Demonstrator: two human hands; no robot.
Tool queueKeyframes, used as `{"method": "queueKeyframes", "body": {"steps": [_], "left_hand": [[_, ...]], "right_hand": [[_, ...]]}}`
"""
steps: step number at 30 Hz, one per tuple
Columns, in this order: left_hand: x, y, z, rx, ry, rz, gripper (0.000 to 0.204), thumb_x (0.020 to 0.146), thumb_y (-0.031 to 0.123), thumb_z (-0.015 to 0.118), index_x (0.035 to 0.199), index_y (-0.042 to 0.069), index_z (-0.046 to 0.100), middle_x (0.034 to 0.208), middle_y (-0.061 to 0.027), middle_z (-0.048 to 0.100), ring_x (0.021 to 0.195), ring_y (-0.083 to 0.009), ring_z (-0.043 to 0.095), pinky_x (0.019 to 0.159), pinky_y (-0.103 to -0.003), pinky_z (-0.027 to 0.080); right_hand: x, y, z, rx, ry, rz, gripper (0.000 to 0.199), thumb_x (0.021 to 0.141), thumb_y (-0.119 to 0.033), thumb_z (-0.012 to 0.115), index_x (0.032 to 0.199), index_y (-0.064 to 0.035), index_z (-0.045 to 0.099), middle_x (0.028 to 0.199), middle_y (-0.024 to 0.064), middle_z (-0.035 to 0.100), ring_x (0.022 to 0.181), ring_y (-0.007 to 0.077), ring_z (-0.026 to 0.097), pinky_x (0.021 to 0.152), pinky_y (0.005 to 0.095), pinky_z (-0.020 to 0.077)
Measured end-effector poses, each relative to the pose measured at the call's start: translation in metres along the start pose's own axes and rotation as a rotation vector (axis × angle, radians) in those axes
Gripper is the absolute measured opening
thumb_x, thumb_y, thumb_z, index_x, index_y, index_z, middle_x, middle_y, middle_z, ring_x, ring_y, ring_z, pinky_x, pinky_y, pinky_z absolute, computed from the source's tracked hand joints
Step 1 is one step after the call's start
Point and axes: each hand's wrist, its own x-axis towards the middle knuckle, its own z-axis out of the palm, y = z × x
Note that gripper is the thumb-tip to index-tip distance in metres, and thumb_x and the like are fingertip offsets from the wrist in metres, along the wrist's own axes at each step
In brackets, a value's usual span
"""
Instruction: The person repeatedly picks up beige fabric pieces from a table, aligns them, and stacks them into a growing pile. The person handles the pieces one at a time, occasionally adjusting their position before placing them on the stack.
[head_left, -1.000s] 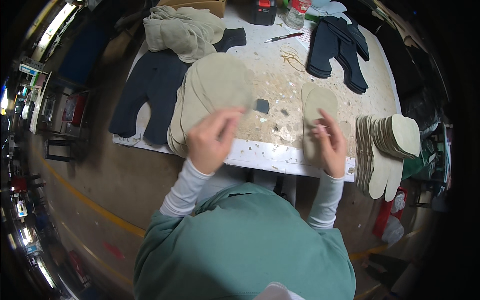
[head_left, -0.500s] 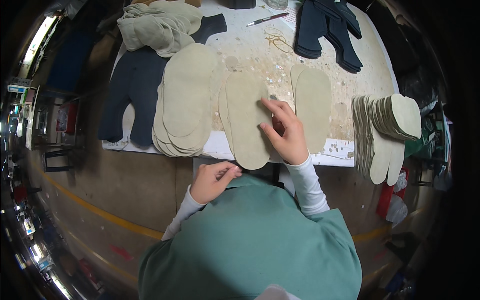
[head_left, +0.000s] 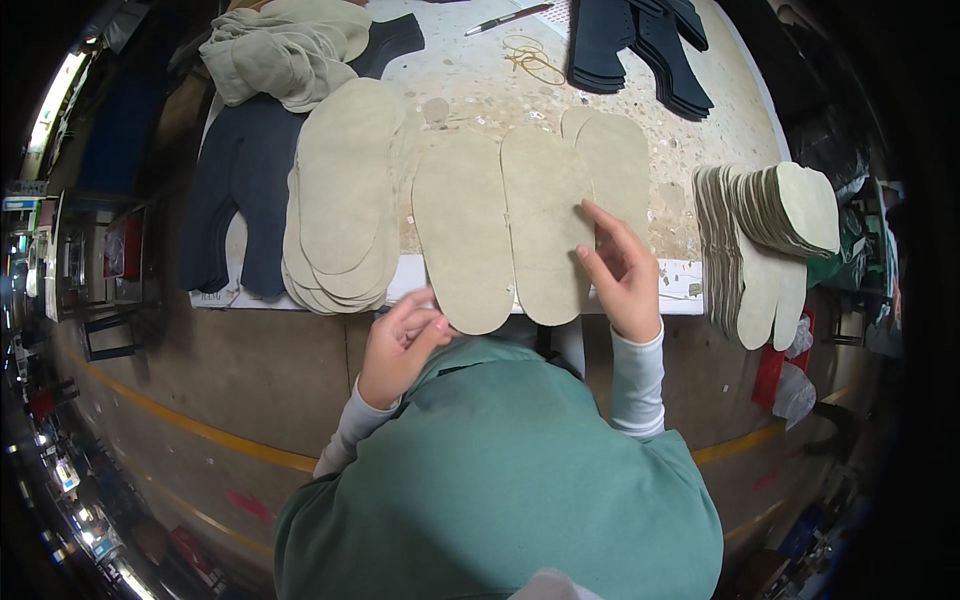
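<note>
Two beige oval fabric pieces lie side by side at the near edge of the table: a left piece (head_left: 462, 235) and a right piece (head_left: 545, 225). Their lower ends stick out past the edge. My right hand (head_left: 630, 285) has thumb and index finger spread, their tips resting at the right piece's right side. By the lower left edge of the left piece is my left hand (head_left: 400, 345), its fingers loosely bent and the thumb apart. It seems to touch that edge. More beige ovals (head_left: 622, 150) show partly covered behind the right piece.
A stack of beige ovals (head_left: 345, 200) lies to the left, beside dark blue cut pieces (head_left: 215, 190) and a beige heap (head_left: 285, 50). Thick stacked ovals (head_left: 765, 230) overhang the right edge. Dark pieces (head_left: 640, 50), rubber bands (head_left: 530, 60) and a pen (head_left: 508, 20) lie farther back.
The overlapping ovals in front of me are now spread side by side. My right hand has moved right with the upper one; my left hand has shifted slightly left and up.
</note>
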Motion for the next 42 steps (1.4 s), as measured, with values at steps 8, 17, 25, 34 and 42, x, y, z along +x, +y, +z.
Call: {"method": "queueKeyframes", "body": {"steps": [8, 17, 25, 34, 42], "left_hand": [[0.017, 0.011, 0.016, -0.103, 0.089, 0.089, 0.074, 0.091, -0.006, 0.055, 0.152, 0.001, 0.014, 0.126, -0.0185, 0.059, 0.108, -0.0173, 0.062, 0.090, -0.029, 0.050], [0.029, 0.003, 0.037, -0.047, -0.027, 0.285, 0.081, 0.083, -0.007, 0.061, 0.151, -0.001, 0.018, 0.153, -0.0185, 0.027, 0.142, -0.0226, 0.026, 0.114, -0.034, 0.024], [0.034, -0.001, 0.034, -0.032, 0.004, 0.266, 0.078, 0.080, -0.005, 0.063, 0.148, -0.002, 0.025, 0.155, -0.0141, 0.026, 0.146, -0.0230, 0.017, 0.118, -0.036, 0.012], [0.005, 0.014, 0.016, -0.064, -0.018, 0.016, 0.064, 0.092, -0.004, 0.054, 0.149, -0.001, 0.025, 0.135, -0.0204, 0.049, 0.117, -0.0215, 0.056, 0.094, -0.030, 0.048], [-0.013, 0.015, 0.007, -0.101, 0.116, 0.053, 0.063, 0.095, 0.001, 0.050, 0.151, -0.001, 0.021, 0.137, -0.0209, 0.050, 0.122, -0.0250, 0.055, 0.100, -0.037, 0.046]], "right_hand": [[-0.021, -0.021, 0.011, -0.234, 0.149, -0.088, 0.048, 0.077, -0.005, 0.072, 0.124, -0.0079, 0.062, 0.102, 0.0102, 0.056, 0.073, 0.0216, 0.053, 0.067, 0.0312, 0.0470], [-0.014, -0.018, 0.027, -0.221, -0.178, -0.360, 0.030, 0.072, -0.011, 0.077, 0.101, -0.0094, 0.070, 0.096, 0.0051, 0.060, 0.093, 0.0257, 0.053, 0.079, 0.0346, 0.0479], [-0.018, -0.020, 0.036, -0.147, -0.010, -0.454, 0.017, 0.073, -0.005, 0.076, 0.089, -0.0085, 0.073, 0.089, 0.0031, 0.065, 0.087, 0.0233, 0.058, 0.075, 0.0331, 0.0495], [0.013, 0.007, -0.040, -0.342, 0.491, -0.297, 0.014, 0.079, 0.002, 0.067, 0.091, -0.0044, 0.071, 0.087, 0.0059, 0.067, 0.072, 0.0163, 0.063, 0.057, 0.0248, 0.0496], [0.029, 0.026, -0.048, -0.511, 0.587, -0.303, 0.041, 0.086, -0.005, 0.067, 0.126, -0.0091, 0.063, 0.096, 0.0099, 0.066, 0.076, 0.0165, 0.065, 0.065, 0.0285, 0.0549]]}}
